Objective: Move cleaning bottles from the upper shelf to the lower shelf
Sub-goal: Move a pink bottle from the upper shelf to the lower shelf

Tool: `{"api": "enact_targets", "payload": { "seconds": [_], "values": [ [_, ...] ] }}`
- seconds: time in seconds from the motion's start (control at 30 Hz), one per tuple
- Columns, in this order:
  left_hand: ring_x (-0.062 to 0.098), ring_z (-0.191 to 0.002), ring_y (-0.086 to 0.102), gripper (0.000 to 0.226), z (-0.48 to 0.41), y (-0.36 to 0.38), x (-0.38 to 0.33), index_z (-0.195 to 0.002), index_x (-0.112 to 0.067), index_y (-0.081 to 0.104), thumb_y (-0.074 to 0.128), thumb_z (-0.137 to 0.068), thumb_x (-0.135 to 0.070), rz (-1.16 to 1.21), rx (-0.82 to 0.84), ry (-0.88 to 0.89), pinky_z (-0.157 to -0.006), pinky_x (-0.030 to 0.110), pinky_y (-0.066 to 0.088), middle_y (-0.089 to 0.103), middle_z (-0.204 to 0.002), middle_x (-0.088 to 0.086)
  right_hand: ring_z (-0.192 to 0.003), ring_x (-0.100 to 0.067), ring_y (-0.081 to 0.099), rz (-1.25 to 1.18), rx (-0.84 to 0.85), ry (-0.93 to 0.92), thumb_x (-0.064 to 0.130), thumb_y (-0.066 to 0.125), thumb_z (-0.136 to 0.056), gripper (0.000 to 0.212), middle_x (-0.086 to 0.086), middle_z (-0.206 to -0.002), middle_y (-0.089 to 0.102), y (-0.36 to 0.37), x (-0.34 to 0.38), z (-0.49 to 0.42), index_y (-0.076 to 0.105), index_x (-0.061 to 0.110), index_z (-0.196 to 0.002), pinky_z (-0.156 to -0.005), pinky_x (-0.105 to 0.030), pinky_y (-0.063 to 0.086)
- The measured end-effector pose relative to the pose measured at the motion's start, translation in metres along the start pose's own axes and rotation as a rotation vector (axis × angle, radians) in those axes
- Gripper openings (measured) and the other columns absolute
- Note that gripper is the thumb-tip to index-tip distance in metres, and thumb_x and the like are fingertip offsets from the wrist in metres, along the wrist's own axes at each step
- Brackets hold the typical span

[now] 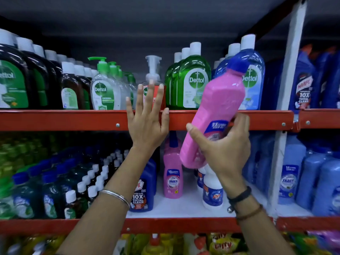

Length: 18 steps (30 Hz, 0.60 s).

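A pink bottle with a blue cap (217, 107) is tilted in front of the red edge of the upper shelf (73, 119). My right hand (222, 144) grips it around its lower half. My left hand (147, 115) is spread flat with fingers apart, resting against the upper shelf's red edge and holding nothing. A second pink bottle (173, 172) stands upright on the white board of the lower shelf (184, 205), just left of the held one. Green bottles (191, 80) and a blue bottle (252, 76) stand on the upper shelf behind the held bottle.
The upper shelf also carries dark bottles (22, 78) and pump dispensers (104, 89). On the lower shelf stand a dark blue cleaner bottle (143, 192), white bottles (212, 188) and many small capped bottles (55, 190). A white upright post (288, 89) bounds the bay on the right.
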<state>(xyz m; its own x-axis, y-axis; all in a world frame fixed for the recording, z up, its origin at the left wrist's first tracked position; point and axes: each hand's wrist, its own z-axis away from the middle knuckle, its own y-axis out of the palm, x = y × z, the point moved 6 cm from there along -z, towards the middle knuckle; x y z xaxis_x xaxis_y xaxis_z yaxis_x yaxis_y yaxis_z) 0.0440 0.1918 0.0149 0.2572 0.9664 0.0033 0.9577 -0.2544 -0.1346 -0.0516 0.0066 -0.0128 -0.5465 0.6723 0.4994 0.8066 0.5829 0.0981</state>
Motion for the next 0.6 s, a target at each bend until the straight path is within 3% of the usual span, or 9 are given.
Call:
{"api": "enact_targets", "payload": {
  "seconds": [0.2, 0.37, 0.5, 0.6],
  "values": [
    [0.024, -0.149, 0.016, 0.056, 0.001, 0.0, 0.001, -0.152, -0.025, 0.021, 0.026, -0.099, -0.043, 0.003, -0.03, 0.017, -0.119, 0.051, 0.007, 0.023, -0.161, 0.003, -0.075, -0.008, 0.049, 0.004, 0.168, 0.081, 0.075, 0.07, -0.046, 0.076, 0.008, -0.088, 0.049, 0.034, -0.047, 0.071, 0.039, 0.028, -0.096, -0.053, -0.011, 0.029],
    [0.025, -0.148, 0.02, 0.055, 0.001, 0.001, 0.001, -0.152, -0.024, 0.024, 0.029, -0.099, -0.042, -0.004, -0.056, 0.021, -0.119, 0.054, 0.011, 0.026, -0.16, 0.004, -0.082, -0.017, 0.054, 0.101, 0.322, 0.166, 0.074, 0.069, -0.049, 0.079, 0.001, -0.092, 0.048, 0.068, -0.085, 0.115, 0.039, 0.023, -0.101, -0.055, -0.028, 0.048],
    [0.026, -0.148, 0.02, 0.055, 0.001, 0.002, 0.002, -0.152, -0.025, 0.025, 0.028, -0.099, -0.043, -0.009, -0.074, 0.02, -0.119, 0.052, 0.009, 0.027, -0.159, 0.004, -0.087, -0.024, 0.055, 0.227, 0.399, 0.218, 0.069, 0.073, -0.051, 0.082, -0.006, -0.097, 0.05, 0.089, -0.108, 0.139, 0.042, 0.015, -0.104, -0.062, -0.034, 0.049],
    [0.026, -0.148, 0.021, 0.056, 0.001, 0.002, 0.002, -0.151, -0.025, 0.025, 0.029, -0.099, -0.043, -0.01, -0.081, 0.021, -0.119, 0.051, 0.008, 0.027, -0.159, 0.004, -0.089, -0.026, 0.055, 0.288, 0.414, 0.242, 0.067, 0.076, -0.051, 0.083, -0.008, -0.099, 0.05, 0.102, -0.119, 0.15, 0.043, 0.012, -0.104, -0.061, -0.03, 0.044]
  ]
}}
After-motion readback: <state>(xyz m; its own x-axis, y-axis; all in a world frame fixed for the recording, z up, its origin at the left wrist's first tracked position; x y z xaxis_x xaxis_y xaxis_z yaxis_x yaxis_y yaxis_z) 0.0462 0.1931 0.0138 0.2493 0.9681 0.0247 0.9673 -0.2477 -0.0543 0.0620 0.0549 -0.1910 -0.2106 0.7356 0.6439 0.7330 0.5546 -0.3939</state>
